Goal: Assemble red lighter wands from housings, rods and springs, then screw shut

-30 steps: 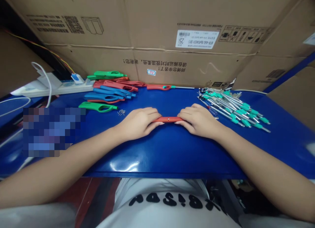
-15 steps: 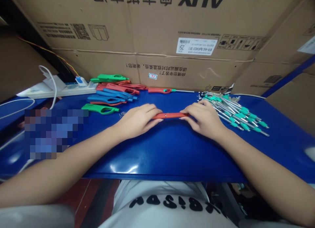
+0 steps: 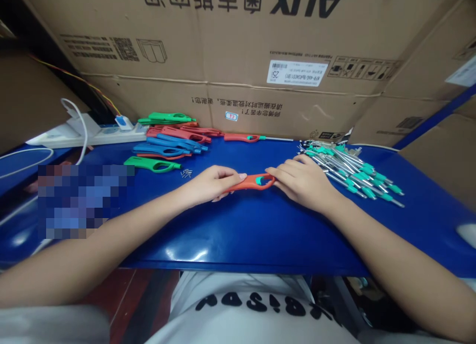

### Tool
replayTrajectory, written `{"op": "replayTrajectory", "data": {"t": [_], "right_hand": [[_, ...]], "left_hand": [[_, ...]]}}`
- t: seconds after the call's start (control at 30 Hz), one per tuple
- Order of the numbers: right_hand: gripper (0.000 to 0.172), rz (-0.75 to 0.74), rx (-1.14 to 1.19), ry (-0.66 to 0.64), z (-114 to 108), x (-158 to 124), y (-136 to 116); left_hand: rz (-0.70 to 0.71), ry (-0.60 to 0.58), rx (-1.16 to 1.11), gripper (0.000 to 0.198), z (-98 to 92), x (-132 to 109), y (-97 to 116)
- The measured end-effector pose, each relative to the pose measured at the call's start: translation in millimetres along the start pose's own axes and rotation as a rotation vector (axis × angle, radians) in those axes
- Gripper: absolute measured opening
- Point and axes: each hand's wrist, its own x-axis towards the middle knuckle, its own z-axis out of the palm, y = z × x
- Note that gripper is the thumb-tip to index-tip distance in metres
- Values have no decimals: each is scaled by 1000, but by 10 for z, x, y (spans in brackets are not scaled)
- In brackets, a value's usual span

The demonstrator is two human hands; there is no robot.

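A red lighter handle (image 3: 248, 182) with a teal trigger in its loop is held level above the blue table. My left hand (image 3: 213, 182) is closed on its left end, thumb on top. My right hand (image 3: 302, 179) pinches the looped right end; its fingertips partly hide that end. Close behind my right hand lies a pile of metal lighter tubes with teal parts (image 3: 351, 168). A few small metal pieces (image 3: 186, 173), perhaps screws, lie near my left hand.
Red, blue and green lighter handles (image 3: 163, 148) are heaped at the back left, a green handle (image 3: 152, 164) in front. A red lighter with a metal tube (image 3: 243, 137) lies by the cardboard box (image 3: 230, 51). A white power strip (image 3: 122, 131) stands at the left.
The red handle has turned from its narrow edge to its flat side, so the loop and teal trigger now show. My left hand has rolled and shifted slightly left.
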Motion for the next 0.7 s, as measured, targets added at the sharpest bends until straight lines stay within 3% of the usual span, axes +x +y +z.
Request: {"op": "replayTrajectory", "data": {"t": [0.1, 0.17, 0.33, 0.53, 0.7], "right_hand": [[27, 40, 58, -79, 26, -13, -19], [27, 63, 100, -101, 35, -12, -44], [25, 115, 150, -143, 22, 19, -79], [23, 160, 153, -120, -53, 31, -10], [21, 136, 124, -129, -57, 13, -26]], "left_hand": [[271, 118, 360, 39, 22, -52, -11], [379, 128, 590, 36, 46, -87, -14], [400, 103, 822, 37, 60, -90, -30], [430, 142, 868, 36, -28, -52, -48], [410, 118, 912, 36, 5, -86, -19]]}}
